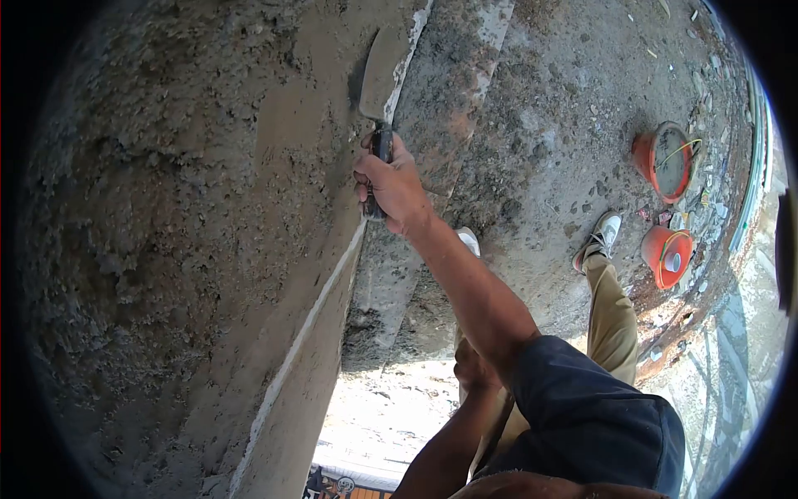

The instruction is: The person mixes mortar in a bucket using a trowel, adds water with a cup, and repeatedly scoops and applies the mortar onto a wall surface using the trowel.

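Note:
My right hand [391, 185] is wrapped round the dark handle of a trowel [385, 73]. The trowel's flat blade lies against the plastered wall [283, 116], beside its pale corner edge [312, 312]. Around the blade the plaster is smooth and damp-looking; farther left it is rough and lumpy. My left hand [476, 372] is low near my legs, partly covered by my right arm. Its fingers are too hidden to show whether it holds anything.
Two orange buckets stand on the rough ground at right: one with grey wet mix [672, 162], the other with a pale round object inside [667, 258]. My shoes [609, 233] are on the ground beside the wall. Rubble and pipes [758, 166] lie at the far right.

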Demonstrator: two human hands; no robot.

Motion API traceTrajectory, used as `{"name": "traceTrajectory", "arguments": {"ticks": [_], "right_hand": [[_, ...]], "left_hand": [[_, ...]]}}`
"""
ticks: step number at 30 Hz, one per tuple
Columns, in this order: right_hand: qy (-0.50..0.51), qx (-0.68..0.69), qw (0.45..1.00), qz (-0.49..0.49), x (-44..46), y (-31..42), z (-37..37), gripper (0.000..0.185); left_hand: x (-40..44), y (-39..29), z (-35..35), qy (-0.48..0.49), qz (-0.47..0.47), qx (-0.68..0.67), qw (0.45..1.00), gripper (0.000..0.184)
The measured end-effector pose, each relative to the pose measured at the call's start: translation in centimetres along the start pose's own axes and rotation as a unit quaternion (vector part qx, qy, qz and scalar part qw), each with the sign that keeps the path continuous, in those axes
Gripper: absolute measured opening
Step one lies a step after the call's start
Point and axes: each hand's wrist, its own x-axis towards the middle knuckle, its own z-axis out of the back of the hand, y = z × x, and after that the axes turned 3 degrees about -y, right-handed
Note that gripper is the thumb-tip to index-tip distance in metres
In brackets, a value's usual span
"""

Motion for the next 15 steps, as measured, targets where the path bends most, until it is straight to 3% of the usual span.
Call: {"name": "traceTrajectory", "arguments": {"ticks": [3,6,7,11,12,13,15], "right_hand": [[0.016,-0.088,0.996,0.019,-5.0,-1.7,-0.8,0.039],[-0.042,-0.31,0.922,0.229,-3.2,-8.8,2.3,0.05],[-0.062,-0.337,0.916,0.209,-1.2,-8.7,3.5,0.051],[-0.187,-0.284,0.92,0.193,12.5,-7.3,7.0,0.026],[-0.149,-0.145,0.977,0.044,15.6,-5.0,7.9,0.018],[-0.103,0.001,0.989,-0.106,17.5,-2.8,8.5,0.011],[-0.026,0.113,0.981,-0.155,18.4,-0.3,8.5,0.011]], "left_hand": [[-0.1,-0.3,1.0,0.001,-0.001,0.007,1.0,0.056],[-0.2,-0.8,1.8,0.0,-0.006,0.011,1.0,0.057],[0.0,-0.8,2.1,-0.001,-0.009,0.01,1.0,0.057],[-0.1,-1.2,2.7,-0.002,-0.014,0.011,1.0,0.058],[0.0,-1.2,3.0,-0.006,-0.013,0.012,1.0,0.058],[0.0,-1.1,3.0,-0.014,-0.015,0.022,1.0,0.059],[0.0,-0.9,3.1,-0.029,-0.017,0.043,0.999,0.061]]}}
